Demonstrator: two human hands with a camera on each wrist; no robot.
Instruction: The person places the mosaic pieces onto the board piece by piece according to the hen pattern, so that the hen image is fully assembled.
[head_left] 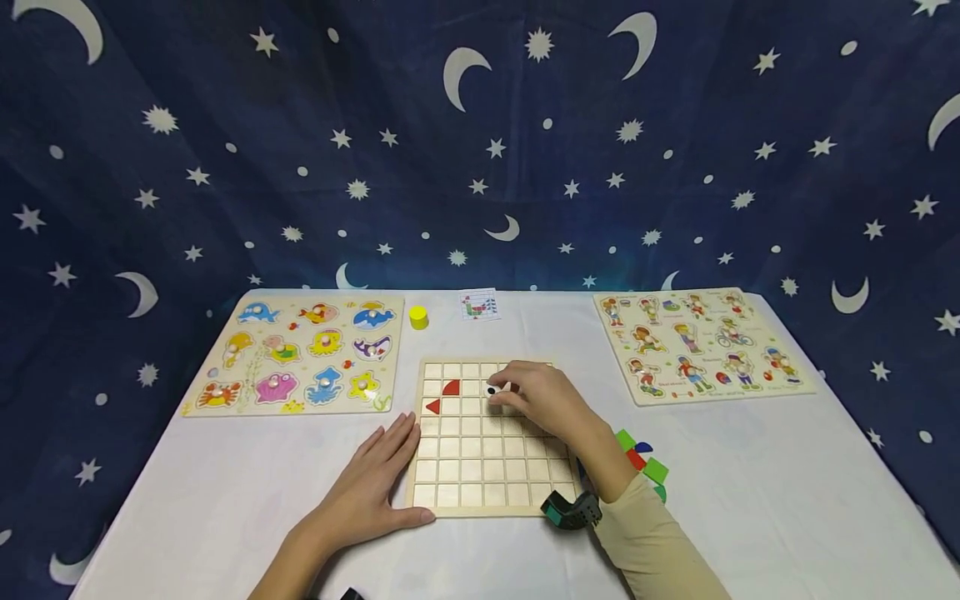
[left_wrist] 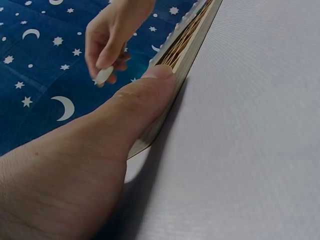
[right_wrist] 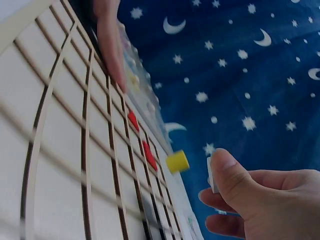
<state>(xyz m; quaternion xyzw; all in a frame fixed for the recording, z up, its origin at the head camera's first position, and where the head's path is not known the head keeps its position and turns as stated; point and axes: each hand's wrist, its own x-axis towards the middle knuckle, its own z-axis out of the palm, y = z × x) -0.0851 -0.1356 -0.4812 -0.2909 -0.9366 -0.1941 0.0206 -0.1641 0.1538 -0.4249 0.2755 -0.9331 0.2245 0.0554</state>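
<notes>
One small white piece (head_left: 492,390), marked with a black dot, sits pinched between the thumb and fingers of the right hand (head_left: 547,404). The right wrist view shows the piece nearly edge-on as a thin, flat slab; its full outline is hidden by the fingers. It is over the twelve o'clock part of a wooden grid board (head_left: 480,511), raised off the surface.

The board is square and pale, with a plain raised rim and narrow strips dividing it into rows of light cells. Towards ten o'clock, in neighbouring rows, lie a red quarter-round (head_left: 452,387) and a red triangle (head_left: 434,407).

The left hand (head_left: 367,492) lies at the board's eight o'clock, fingers extended and grasping nothing, their tips at the side edge and the thumb pressing on the rim.

From the board's middle, a yellow cylinder (head_left: 418,318) stands at eleven o'clock, a printed card (head_left: 480,305) lies at twelve, and green squares (head_left: 655,471) lie among other coloured pieces near three. A sea-animal puzzle (head_left: 345,321) is at ten, a children puzzle (head_left: 708,350) at two.
</notes>
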